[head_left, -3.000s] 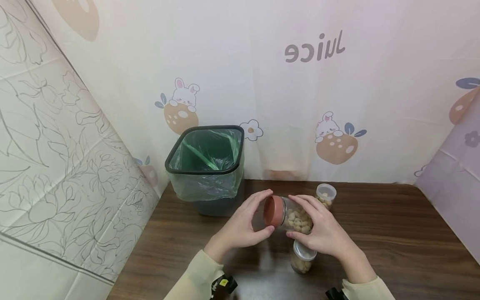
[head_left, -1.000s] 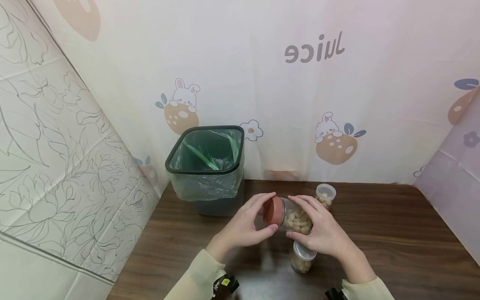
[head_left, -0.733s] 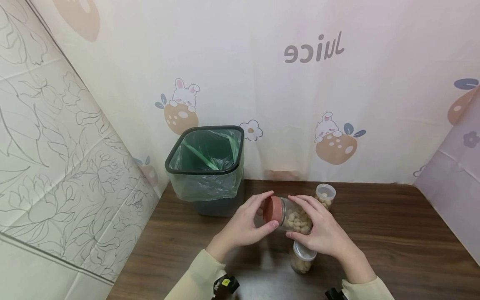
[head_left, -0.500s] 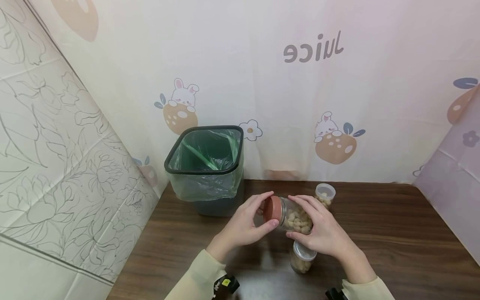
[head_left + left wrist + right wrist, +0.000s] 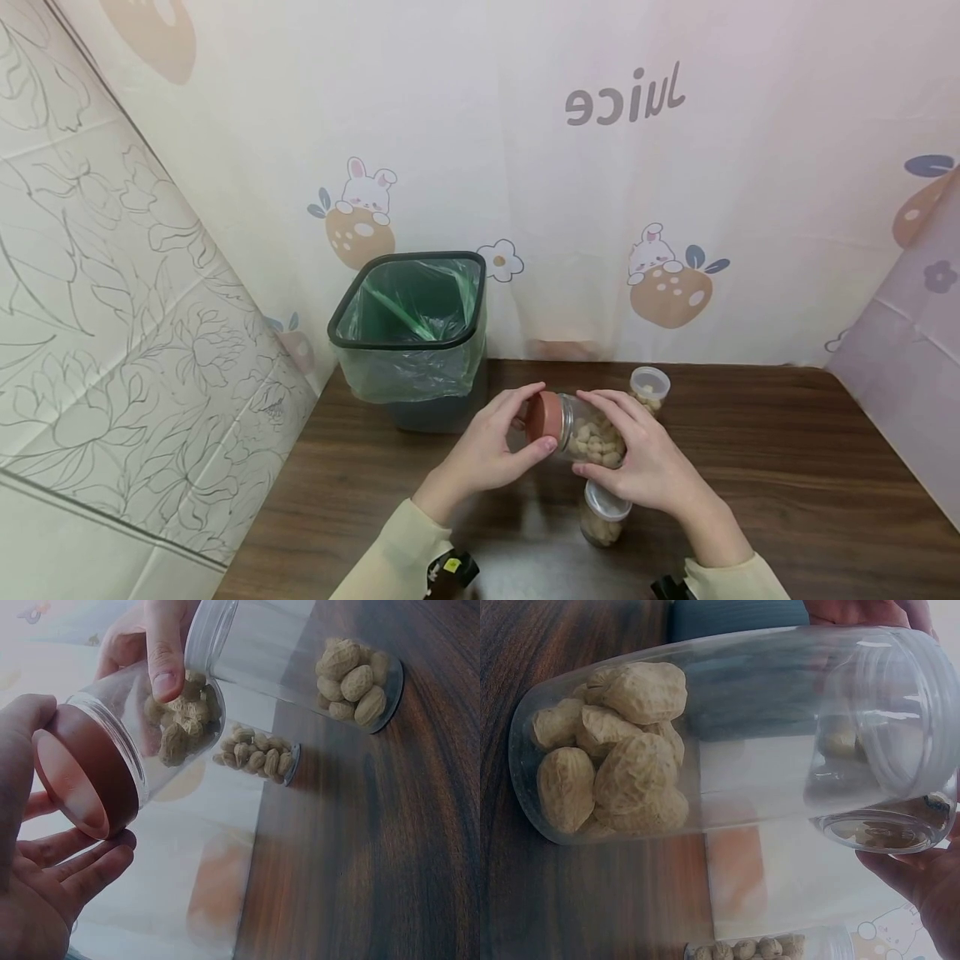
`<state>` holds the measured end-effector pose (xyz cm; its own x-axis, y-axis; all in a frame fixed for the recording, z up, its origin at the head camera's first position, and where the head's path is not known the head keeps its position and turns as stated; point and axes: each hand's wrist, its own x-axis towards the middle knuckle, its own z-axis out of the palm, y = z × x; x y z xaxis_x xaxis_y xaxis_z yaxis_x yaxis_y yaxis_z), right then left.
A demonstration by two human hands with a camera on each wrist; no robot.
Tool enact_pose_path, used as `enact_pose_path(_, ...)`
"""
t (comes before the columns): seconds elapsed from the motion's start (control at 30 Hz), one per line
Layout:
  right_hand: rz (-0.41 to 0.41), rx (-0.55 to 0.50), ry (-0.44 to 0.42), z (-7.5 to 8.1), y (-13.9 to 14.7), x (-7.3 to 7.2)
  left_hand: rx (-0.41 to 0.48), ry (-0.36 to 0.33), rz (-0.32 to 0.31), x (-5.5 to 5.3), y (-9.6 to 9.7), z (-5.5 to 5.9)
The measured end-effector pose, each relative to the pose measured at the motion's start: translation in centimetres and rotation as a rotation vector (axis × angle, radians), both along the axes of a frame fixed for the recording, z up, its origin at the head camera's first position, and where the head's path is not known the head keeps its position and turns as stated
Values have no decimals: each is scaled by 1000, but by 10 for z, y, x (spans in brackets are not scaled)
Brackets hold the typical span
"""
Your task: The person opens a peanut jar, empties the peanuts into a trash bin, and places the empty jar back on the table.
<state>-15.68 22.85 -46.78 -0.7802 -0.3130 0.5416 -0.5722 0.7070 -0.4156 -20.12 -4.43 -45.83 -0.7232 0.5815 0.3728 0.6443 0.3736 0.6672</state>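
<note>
In the head view a clear jar [image 5: 596,437] of unshelled peanuts lies tilted on its side in mid-air, its reddish-brown lid [image 5: 545,417] pointing left. My right hand [image 5: 648,458] grips the jar's body near the base. Around the lid curl the thumb and fingers of my left hand [image 5: 483,450]; the left wrist view shows the lid [image 5: 105,769] still on the jar's mouth. Just below the right hand stands a second peanut jar [image 5: 602,517] with a clear top, large in the right wrist view. A third peanut jar [image 5: 650,392] stands behind the right hand, partly hidden.
A dark bin [image 5: 442,412] with a black rim and green liner bag stands at the table's back left. The brown wooden table [image 5: 772,467] meets a printed curtain [image 5: 525,167] at its back edge. Another patterned wall covering [image 5: 150,333] rises on the left.
Over these seconds my left hand shifts slightly to the right and its thumb slides up onto the lid's rim. My right hand and the held jar stay nearly still.
</note>
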Motion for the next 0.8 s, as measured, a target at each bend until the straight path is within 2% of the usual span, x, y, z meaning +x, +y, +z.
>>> enact_pose_path(0.3, -9, -3, -8, 2, 0, 1, 38, -21, 9, 2, -2, 0)
enact_pose_path(0.5, -20, -5, -7, 3, 1, 3, 72, -24, 55, 4, -9, -3)
enact_pose_path(0.63, -21, -22, 1, 3, 2, 4, 105, -29, 98, 9, -16, -6)
enact_pose_path(0.8, -22, -42, 13, 5, 4, 7, 197, -63, 134, 20, -25, -10)
